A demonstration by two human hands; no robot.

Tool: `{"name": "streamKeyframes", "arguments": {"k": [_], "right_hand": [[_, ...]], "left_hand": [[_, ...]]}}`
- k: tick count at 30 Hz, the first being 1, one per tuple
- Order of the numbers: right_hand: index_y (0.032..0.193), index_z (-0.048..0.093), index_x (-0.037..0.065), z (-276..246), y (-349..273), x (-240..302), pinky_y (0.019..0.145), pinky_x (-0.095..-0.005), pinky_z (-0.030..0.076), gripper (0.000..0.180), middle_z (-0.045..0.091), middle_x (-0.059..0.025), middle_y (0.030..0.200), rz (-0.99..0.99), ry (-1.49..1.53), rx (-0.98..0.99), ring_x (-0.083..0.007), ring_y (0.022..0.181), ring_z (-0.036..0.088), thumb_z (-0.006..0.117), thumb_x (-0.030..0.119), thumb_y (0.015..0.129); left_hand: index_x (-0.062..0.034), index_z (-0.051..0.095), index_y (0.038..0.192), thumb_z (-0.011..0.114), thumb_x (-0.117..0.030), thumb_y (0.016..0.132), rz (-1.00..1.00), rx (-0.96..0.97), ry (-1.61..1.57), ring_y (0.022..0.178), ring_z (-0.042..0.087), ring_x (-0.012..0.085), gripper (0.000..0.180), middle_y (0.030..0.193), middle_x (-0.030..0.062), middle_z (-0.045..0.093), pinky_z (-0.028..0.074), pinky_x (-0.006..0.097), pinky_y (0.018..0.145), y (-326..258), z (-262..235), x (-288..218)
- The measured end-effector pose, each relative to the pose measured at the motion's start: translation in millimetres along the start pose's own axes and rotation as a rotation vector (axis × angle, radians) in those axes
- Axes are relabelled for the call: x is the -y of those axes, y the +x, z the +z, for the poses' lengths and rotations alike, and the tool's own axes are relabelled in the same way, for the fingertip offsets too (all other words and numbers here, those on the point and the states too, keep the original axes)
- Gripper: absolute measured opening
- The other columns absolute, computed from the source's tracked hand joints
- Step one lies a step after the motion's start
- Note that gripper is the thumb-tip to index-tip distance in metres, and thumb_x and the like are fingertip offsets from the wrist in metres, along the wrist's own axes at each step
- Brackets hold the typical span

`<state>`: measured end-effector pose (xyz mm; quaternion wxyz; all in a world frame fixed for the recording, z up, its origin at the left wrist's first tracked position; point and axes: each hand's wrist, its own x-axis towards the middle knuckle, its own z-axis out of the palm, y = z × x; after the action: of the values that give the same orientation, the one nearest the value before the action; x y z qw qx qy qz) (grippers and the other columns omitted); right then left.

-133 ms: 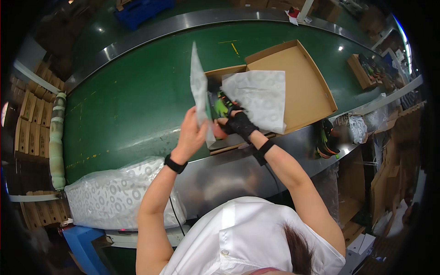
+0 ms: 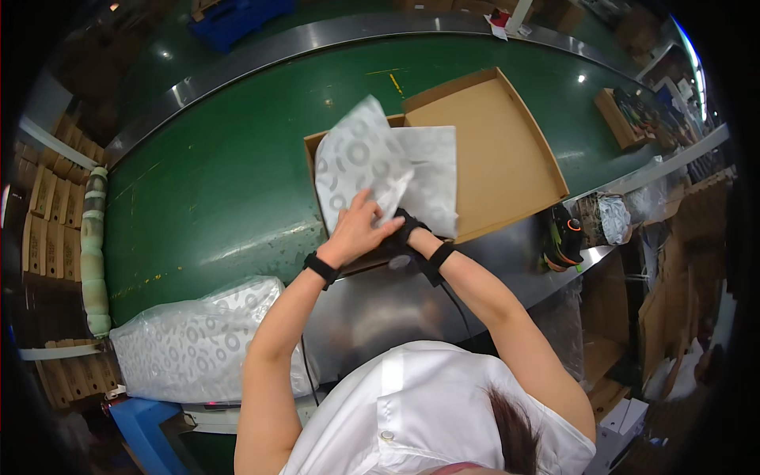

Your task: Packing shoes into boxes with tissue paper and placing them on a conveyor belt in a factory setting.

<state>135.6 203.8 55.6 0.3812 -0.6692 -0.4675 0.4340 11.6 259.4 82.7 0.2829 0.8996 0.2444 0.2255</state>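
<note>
An open cardboard shoe box [image 2: 499, 158] lies on the green belt with its lid folded out to the right. Patterned white tissue paper [image 2: 356, 154] covers the box's left part, one sheet raised at the far side. My left hand [image 2: 360, 229] rests on the near edge of that sheet with its fingers spread. Close against it, my right hand [image 2: 406, 226], in a black fingerless glove, reaches under the paper's edge, so its fingers are hidden. Whatever lies beneath the tissue is out of sight. A black and green shoe [image 2: 564, 237] sits on the metal ledge to the right.
A plastic-wrapped stack of patterned tissue [image 2: 198, 340] lies at the near left. Across the belt [image 2: 222, 182], a box of shoes [image 2: 625, 119] stands at far right. Crumpled silvery paper [image 2: 613, 218] is beside the ledge. Racks of cardboard boxes [image 2: 55, 214] line the left.
The upright tissue sheet has come down to the right over the box, hiding the black and green shoe seen there before. My left hand has moved right, towards the right hand.
</note>
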Motion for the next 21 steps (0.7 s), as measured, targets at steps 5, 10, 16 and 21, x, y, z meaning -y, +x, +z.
{"name": "streamKeyframes", "arguments": {"k": [5,10,16,21], "right_hand": [[0.09,0.055,0.0,-61,-11,1,0.073,-0.0396,0.043,0.03,0.056,-0.0198,0.088,-0.408,-0.727,-0.696,-0.0342,0.082,0.053,0.059,0.021,0.069],[0.109,0.041,-0.003,-110,12,-10,0.079,-0.0427,0.042,0.054,0.045,-0.0244,0.111,0.008,-0.483,-0.66,-0.0383,0.094,0.05,0.064,0.024,0.067],[0.097,0.045,-0.001,-77,28,-14,0.074,-0.0427,0.046,0.044,0.057,-0.0198,0.093,0.272,-0.665,-0.681,-0.0353,0.084,0.057,0.061,0.026,0.067],[0.083,0.052,0.003,-119,25,-25,0.067,-0.0421,0.044,0.028,0.056,-0.0197,0.077,-0.049,-0.456,-1.1,-0.0363,0.074,0.055,0.058,0.027,0.071]], "left_hand": [[-0.0047,0.06,0.082,0.051,-0.037,0.081,-0.499,0.439,-0.125,0.1,0.045,0.0401,0.034,0.115,0.0196,0.048,0.04,0.044,0.075,26,7,31],[-0.0116,0.061,0.096,0.057,-0.038,0.073,-0.162,0.39,0.383,0.111,0.037,0.0364,0.036,0.119,0.0148,0.044,0.028,0.055,0.089,24,19,16],[-0.0133,0.054,0.109,0.061,-0.043,0.068,-0.217,0.548,0.495,0.121,0.026,0.0359,0.051,0.123,0.0145,0.04,0.014,0.067,0.089,19,19,9],[-0.0112,0.043,0.121,0.063,-0.046,0.065,-0.207,0.341,0.47,0.121,0.024,0.0371,0.069,0.126,0.0218,0.033,0.012,0.067,0.089,5,20,16]]}}
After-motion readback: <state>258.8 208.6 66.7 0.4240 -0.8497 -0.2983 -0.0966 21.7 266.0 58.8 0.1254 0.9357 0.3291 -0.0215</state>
